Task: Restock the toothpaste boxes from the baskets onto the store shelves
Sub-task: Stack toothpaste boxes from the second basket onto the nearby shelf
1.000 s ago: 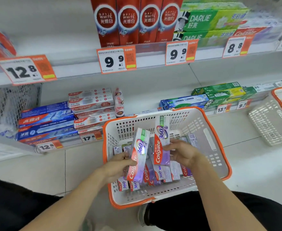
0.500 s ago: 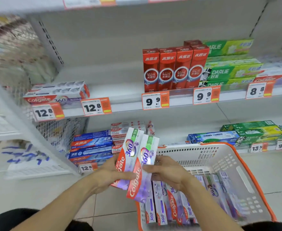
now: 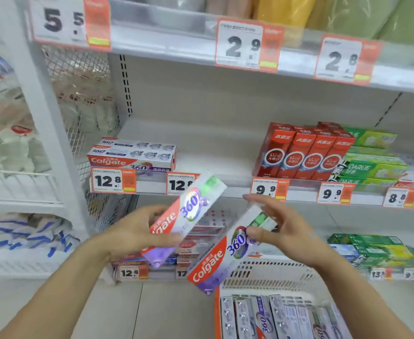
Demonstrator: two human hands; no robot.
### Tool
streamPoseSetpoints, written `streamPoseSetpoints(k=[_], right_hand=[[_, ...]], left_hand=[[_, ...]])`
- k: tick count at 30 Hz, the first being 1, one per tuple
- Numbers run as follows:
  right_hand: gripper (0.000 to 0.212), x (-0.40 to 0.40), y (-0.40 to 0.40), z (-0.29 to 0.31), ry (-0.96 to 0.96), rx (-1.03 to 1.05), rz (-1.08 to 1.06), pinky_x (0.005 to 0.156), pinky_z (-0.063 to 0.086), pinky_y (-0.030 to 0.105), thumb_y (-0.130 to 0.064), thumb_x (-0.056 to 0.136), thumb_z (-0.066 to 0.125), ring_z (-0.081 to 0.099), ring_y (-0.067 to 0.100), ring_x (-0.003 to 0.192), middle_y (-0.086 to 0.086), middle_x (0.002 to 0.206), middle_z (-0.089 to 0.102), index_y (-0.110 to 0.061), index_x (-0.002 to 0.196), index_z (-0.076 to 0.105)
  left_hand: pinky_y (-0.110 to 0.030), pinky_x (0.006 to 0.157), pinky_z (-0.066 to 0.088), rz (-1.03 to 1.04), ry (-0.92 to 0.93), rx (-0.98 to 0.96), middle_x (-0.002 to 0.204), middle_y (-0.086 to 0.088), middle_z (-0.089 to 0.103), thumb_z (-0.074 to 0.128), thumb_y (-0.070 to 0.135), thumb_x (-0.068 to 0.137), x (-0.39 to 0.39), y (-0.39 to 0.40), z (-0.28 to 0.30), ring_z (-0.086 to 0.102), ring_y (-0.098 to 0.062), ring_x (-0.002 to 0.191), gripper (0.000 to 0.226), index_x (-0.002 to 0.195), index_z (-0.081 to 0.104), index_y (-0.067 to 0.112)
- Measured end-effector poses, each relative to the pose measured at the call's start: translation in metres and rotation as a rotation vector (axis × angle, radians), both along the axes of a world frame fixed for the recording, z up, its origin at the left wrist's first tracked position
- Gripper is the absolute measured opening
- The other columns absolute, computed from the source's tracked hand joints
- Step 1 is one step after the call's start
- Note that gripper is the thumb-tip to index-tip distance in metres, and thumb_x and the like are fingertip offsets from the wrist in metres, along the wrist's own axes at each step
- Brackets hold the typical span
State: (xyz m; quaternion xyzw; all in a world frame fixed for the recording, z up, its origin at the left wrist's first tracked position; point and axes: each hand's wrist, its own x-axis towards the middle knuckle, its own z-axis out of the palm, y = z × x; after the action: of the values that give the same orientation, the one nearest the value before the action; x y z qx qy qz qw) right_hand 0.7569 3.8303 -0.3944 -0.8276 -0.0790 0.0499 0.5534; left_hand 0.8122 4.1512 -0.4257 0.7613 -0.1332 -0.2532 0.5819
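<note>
Left hand [image 3: 137, 231]: gripping upper toothpaste box [image 3: 189, 211]. Right hand [image 3: 281, 231]: pinching lower box [image 3: 228, 250] near its end. Both below shelf stack [image 3: 131, 155], above basket [image 3: 262, 270]. Risk: lower box pivoting loose, dropping.

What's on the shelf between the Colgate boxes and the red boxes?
Nothing: in the head view, the shelf is bare between the stacked Colgate 360 boxes and the red boxes. Only a 12.8 price tag hangs on its front edge.
</note>
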Motion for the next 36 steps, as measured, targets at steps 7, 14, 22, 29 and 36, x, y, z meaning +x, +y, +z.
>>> streamPoseSetpoints(k=[7,14,22,29,36], right_hand=[[0.057,0.062,0.018,0.058,-0.446,0.089,-0.185,0.09,0.055,0.047,-0.015,0.077,0.086,0.065,0.022,0.096,0.007,0.103,0.065,-0.019,0.121,0.05],[0.057,0.116,0.036,0.058,-0.421,-0.095,-0.164,0.085,0.057,0.056,-0.012,0.077,0.086,0.072,0.025,0.095,0.011,0.105,0.07,-0.033,0.117,0.052],[0.055,0.143,0.034,0.08,-0.266,-0.908,-0.039,0.093,0.048,0.031,-0.028,0.08,0.084,0.063,0.022,0.11,0.001,0.122,0.067,-0.021,0.128,0.058],[0.046,0.176,0.05,0.072,-0.17,-1.079,0.133,0.097,0.049,0.034,-0.017,0.088,0.073,0.062,0.022,0.111,0.003,0.123,0.067,-0.017,0.132,0.06],[0.053,0.185,0.046,0.053,-0.137,-0.951,0.204,0.095,0.048,0.028,-0.013,0.082,0.078,0.064,0.017,0.109,-0.003,0.126,0.068,-0.024,0.132,0.063]], left_hand=[[-0.034,0.077,0.06,0.474,-0.108,-0.261,0.106,0.0,0.078,0.091,0.068,0.039,0.02,0.034,0.004,0.076,-0.02,0.091,0.096,0.12,0.065,0.023],[-0.041,0.085,0.059,0.567,-0.082,-0.295,0.104,0.002,0.078,0.079,0.039,0.069,0.031,0.032,0.005,0.076,-0.021,0.093,0.053,0.116,0.065,0.021],[-0.043,0.088,0.058,0.531,-0.072,-0.317,0.107,0.002,0.077,0.078,0.039,0.069,0.032,0.026,0.005,0.075,-0.021,0.095,0.054,0.118,0.063,0.021],[-0.037,0.081,0.06,0.506,-0.078,-0.311,0.107,0.0,0.077,0.078,0.033,0.074,0.029,0.014,0.006,0.076,-0.022,0.094,0.05,0.12,0.063,0.019],[-0.041,0.085,0.06,0.485,-0.085,-0.261,0.109,-0.001,0.076,0.079,0.034,0.072,0.029,0.012,0.006,0.075,-0.019,0.094,0.056,0.124,0.061,0.02]])
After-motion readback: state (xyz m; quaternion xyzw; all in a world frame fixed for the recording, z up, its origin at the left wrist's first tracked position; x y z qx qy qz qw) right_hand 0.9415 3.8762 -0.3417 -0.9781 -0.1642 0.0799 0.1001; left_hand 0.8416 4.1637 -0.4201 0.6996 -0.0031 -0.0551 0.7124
